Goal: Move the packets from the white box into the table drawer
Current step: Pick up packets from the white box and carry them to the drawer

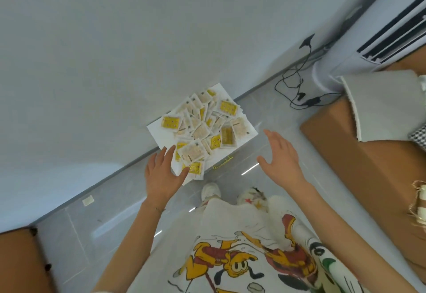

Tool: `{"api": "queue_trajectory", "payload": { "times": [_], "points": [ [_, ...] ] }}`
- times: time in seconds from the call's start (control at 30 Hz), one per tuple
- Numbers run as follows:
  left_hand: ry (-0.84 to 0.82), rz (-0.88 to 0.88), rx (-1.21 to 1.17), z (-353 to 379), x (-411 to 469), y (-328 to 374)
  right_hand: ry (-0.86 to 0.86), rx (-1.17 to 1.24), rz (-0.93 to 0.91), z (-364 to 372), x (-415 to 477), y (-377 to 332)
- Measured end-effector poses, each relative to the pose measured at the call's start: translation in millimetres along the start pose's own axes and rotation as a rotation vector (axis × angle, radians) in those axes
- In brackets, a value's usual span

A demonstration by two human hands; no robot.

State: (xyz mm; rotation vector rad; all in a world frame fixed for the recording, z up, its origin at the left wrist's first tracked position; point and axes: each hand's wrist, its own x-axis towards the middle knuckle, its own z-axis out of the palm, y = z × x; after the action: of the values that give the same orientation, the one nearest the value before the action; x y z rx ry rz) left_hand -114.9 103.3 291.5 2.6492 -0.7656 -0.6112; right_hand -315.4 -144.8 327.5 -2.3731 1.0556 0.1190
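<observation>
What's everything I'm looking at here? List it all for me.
packets: many, yellow and pale, heaped on the white box
white box: one, white, by the wall
gold handle: one, below the box's near edge
cables: black, tangled on the floor, upper right
standing unit: one, white with dark slats, upper right
cardboard boxes: brown, right and lower left
shoes: two, white
left hand: open, at the box's near corner
right hand: open, empty, right of the box

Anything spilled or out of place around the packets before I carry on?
The packets lie in a loose, overlapping heap, some hanging over the near edge beside the left hand. None visibly on the floor. Both hands are empty.
</observation>
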Motion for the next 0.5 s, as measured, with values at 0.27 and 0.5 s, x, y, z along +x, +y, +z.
{"api": "queue_trajectory", "payload": {
  "times": [0.27, 0.5],
  "points": [
    [-0.097, -0.197, -0.081, 20, 52, -24, -0.249, -0.062, 0.025, 39, 112, -3],
    [-0.134, -0.354, -0.119, 64, 87, -43, -0.366, -0.211, 0.082, 87, 214, 19]
  ]
}}
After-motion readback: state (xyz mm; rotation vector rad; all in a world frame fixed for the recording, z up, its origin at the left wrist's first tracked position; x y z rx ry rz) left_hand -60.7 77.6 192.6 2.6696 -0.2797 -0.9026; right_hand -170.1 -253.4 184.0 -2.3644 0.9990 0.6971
